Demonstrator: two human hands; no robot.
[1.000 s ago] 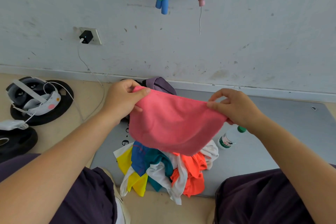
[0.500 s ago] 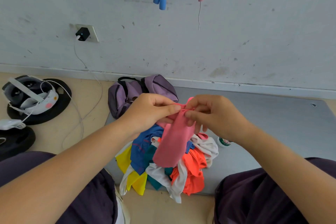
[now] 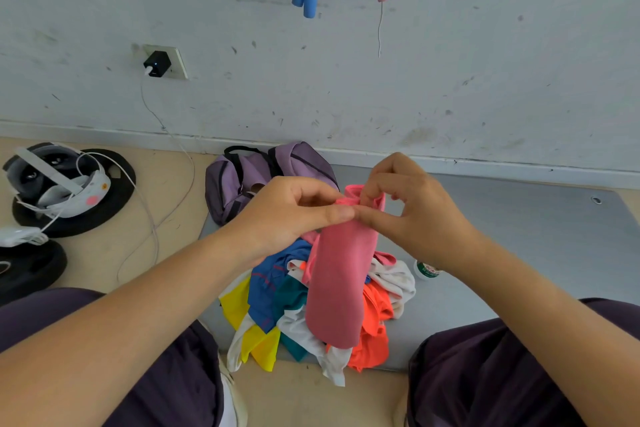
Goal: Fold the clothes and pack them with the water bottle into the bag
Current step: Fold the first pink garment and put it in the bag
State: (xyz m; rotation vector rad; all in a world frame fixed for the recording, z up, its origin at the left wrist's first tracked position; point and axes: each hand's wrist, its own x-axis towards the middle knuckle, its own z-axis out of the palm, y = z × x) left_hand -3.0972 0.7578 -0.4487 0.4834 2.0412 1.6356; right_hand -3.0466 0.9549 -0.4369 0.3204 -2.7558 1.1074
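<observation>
The left hand [image 3: 294, 215] and the right hand [image 3: 412, 208] are meeting in front of the person, thumb tips touching, and both are pinching the top edge of a pink cloth [image 3: 337, 284]. The fingers of each hand are curling round the gathered upper corners, so the cloth is hanging down from them as a narrow doubled strip.

Directly below the hands, a pile of clothes [image 3: 294, 312] is lying on a grey mat [image 3: 519, 239], with blue, yellow, teal, white and orange pieces showing; the lower end of the pink cloth is hanging in front of this heap. Just under the right wrist, the water bottle [image 3: 426, 270] is lying on the mat beside the pile, mostly hidden by the arm. Beyond the left hand, a purple bag [image 3: 242, 180] is sitting against the foot of the wall.

Far out past the left forearm, a headset [image 3: 55, 180] is resting on a black disc [image 3: 114, 198].
</observation>
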